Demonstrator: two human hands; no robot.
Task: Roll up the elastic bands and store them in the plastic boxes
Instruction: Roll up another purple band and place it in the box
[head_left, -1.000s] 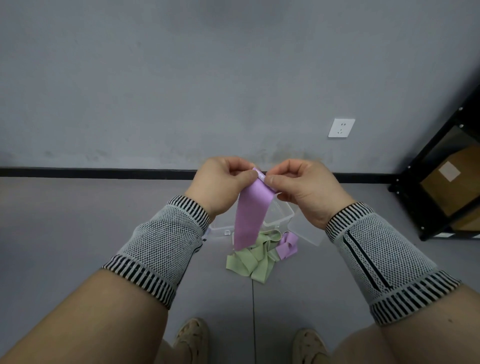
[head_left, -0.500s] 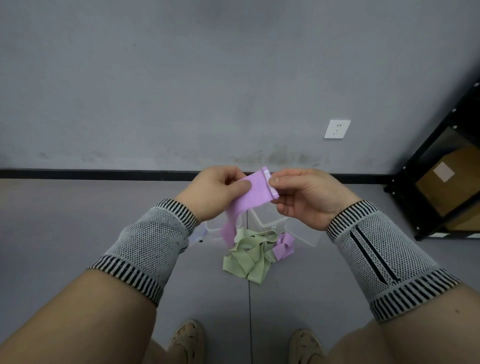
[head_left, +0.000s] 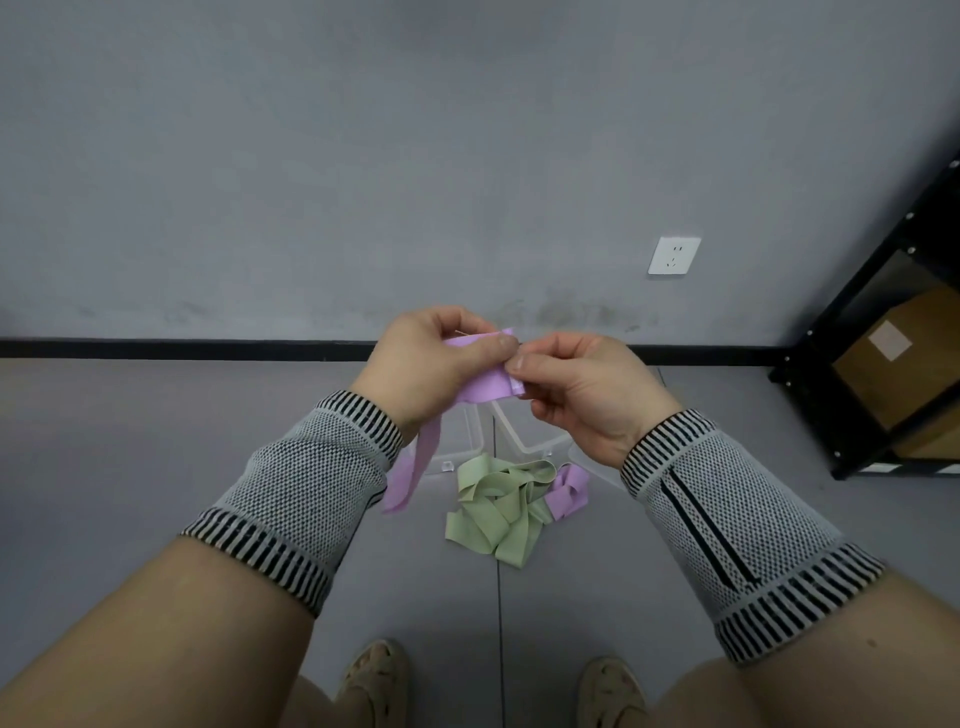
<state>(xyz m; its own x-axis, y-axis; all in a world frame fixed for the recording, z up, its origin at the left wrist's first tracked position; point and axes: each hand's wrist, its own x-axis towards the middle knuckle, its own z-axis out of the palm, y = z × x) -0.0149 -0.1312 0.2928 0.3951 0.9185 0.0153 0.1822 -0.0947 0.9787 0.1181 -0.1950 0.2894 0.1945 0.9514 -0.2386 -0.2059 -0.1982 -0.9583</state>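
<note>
My left hand and my right hand meet in front of me, both pinching the near end of the purple band: left thumb and fingers curled over its top, right thumb and forefinger nipping the edge with the white stitching; the rest of the band hangs down behind my left wrist and ends loose above the floor.

Below my hands lie the clear plastic boxes, largely blocked by my wrists, so I cannot tell how many there are or what is in them; just in front of them sits a tangle of green bands, with a second purple band touching its right side; both lie on the floor, outside the boxes.

On the wall is a white socket; at the right stands a black shelf, cut off by the frame, holding a cardboard box; my shoes show at the bottom edge, partly cut off; knitted striped sleeves cover both wrists.
</note>
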